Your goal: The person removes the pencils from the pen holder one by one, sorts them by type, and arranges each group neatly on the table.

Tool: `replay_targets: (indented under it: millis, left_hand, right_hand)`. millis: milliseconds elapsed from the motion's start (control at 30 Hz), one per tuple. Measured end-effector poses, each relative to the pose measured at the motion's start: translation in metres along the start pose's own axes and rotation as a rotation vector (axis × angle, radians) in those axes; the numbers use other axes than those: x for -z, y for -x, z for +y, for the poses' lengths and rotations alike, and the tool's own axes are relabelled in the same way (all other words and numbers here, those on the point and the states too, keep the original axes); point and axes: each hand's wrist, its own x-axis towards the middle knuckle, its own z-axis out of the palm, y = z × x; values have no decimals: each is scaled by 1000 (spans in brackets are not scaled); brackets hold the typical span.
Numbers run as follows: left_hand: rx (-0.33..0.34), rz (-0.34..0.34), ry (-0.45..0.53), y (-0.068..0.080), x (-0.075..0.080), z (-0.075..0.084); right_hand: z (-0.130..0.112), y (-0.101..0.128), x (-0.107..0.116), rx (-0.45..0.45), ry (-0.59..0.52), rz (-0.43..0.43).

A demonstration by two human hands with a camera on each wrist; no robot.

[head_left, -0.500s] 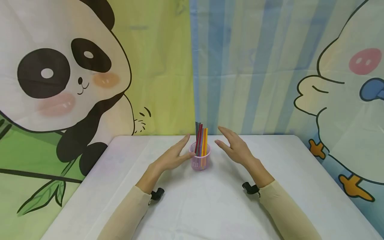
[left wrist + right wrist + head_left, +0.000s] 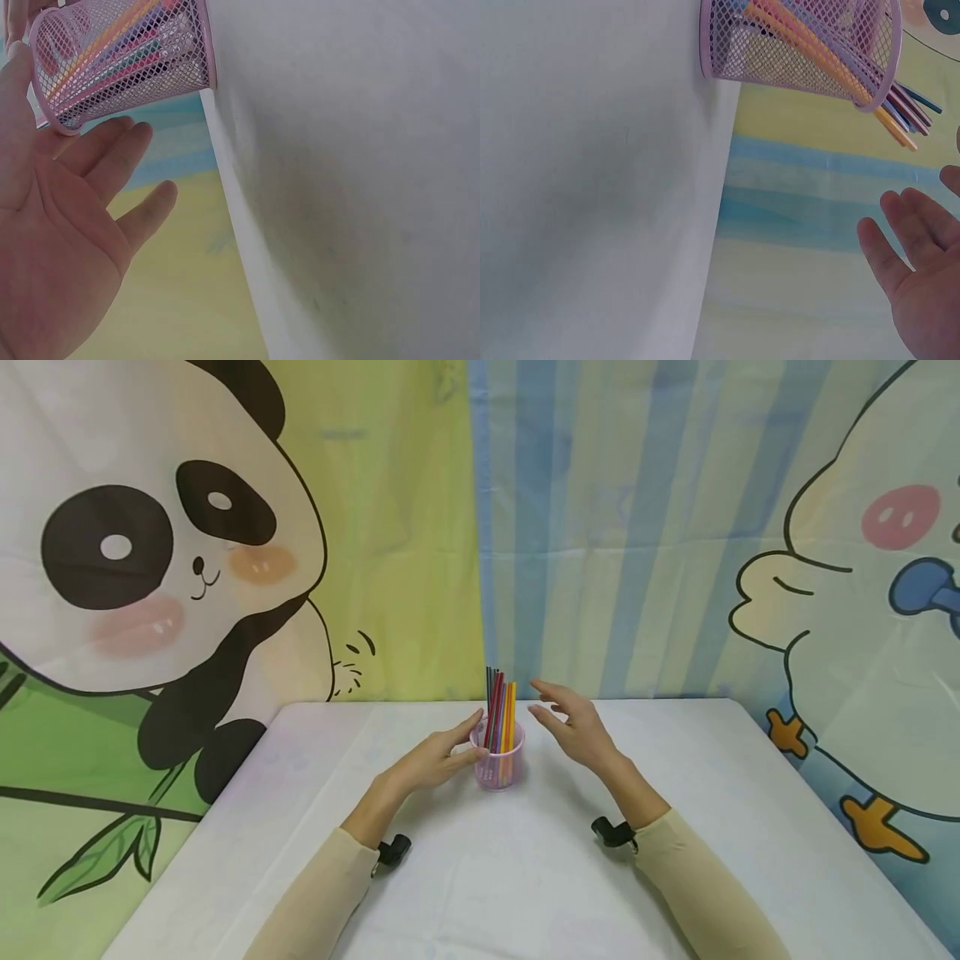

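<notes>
A pink mesh pen cup [image 2: 497,774] stands upright on the white table, a bundle of slim coloured pencils [image 2: 502,714] leaning in it. My left hand [image 2: 427,762] is at the cup's left side, thumb and forefinger spread around its rim. In the left wrist view, the thumb tip lies right at the rim of the cup [image 2: 135,67], while the other fingers [image 2: 112,161] stay extended beside it. To the right, my right hand [image 2: 581,731] hovers with fingers loosely bent and nothing in them. The right wrist view shows a gap between its fingertips [image 2: 871,236] and the pencils.
A white cloth covers the table [image 2: 465,877], whose far edge lies just beyond the cup. Behind it hangs a printed backdrop [image 2: 405,568] with a panda on the left and a white cartoon animal on the right. Each wrist wears a small black camera [image 2: 393,850].
My right hand has moved left, closer to the cup. My left hand has shifted slightly toward the cup, its thumb now further over the rim. The cup stays upright in place.
</notes>
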Motion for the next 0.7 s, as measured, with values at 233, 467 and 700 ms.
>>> replay_targets:
  millis: [233, 467, 700]
  left_hand:
    - [7, -11, 64, -2, -4, -2]
    - [2, -4, 100, -3, -5, -3]
    - [26, -16, 94, -3, -5, -3]
  right_hand:
    - [-2, -8, -10, -30, -110, 64]
    - [0, -12, -18, -69, -207, 84]
    - [-10, -10, -22, -87, -217, 68]
